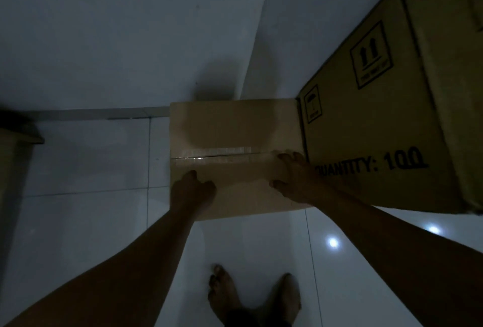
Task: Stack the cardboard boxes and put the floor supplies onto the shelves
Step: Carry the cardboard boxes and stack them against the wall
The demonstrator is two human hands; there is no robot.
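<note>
Pretty dark, but the small cardboard box [235,128] is at the floor's [91,170] far edge by the wall, touching the big box [379,117]. Left hand [193,188] fingers curl around its left edge, while right hand [292,180] fingers lie spread flat on top.

Small cardboard box [235,130], taped seam up, touching large printed cardboard box [379,130] on its right
</note>
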